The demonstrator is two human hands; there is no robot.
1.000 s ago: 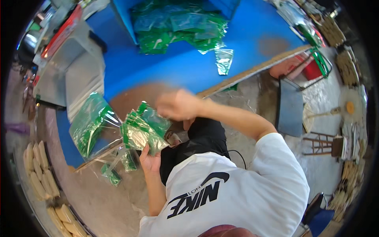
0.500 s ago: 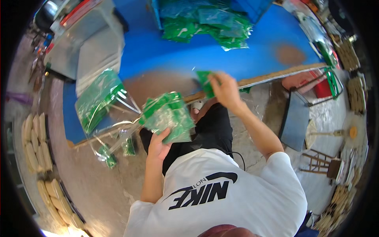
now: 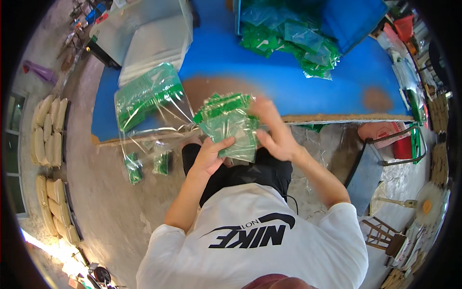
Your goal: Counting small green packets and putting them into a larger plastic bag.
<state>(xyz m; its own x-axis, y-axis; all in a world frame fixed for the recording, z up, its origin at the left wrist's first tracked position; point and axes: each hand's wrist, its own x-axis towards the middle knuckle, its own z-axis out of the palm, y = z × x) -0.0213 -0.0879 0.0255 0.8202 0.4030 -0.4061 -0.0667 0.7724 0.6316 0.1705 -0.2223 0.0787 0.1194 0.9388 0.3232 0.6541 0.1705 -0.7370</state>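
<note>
A stack of green-and-clear plastic packets (image 3: pixel 233 123) is in my left hand (image 3: pixel 211 156), its thumb over the near left corner. My right hand (image 3: pixel 279 135) is at the stack's right edge, its thumb and fingers spread apart; motion blurs the fingertips. Whether it touches the edge I cannot tell. Left of the stack, a large clear bag (image 3: pixel 180 108) hangs partly over the table edge, with more green packets (image 3: pixel 149 98) in it. A heap of similar packets (image 3: pixel 288 36) spills from a blue bin (image 3: pixel 356 21) at the far side.
The blue table (image 3: pixel 216 58) has worn brown patches and a rough front edge. A translucent bin (image 3: pixel 110 36) stands at the far left. Small green bundles (image 3: pixel 134 168) are below the table's left edge. A folding chair (image 3: pixel 363 161), a fan (image 3: pixel 426 204) and a wooden stool (image 3: pixel 385 236) are at right.
My right hand has moved from beyond the table edge, where it held a green packet, to the stack's right edge. The stack in my left hand has shifted right. The whole view has turned.
</note>
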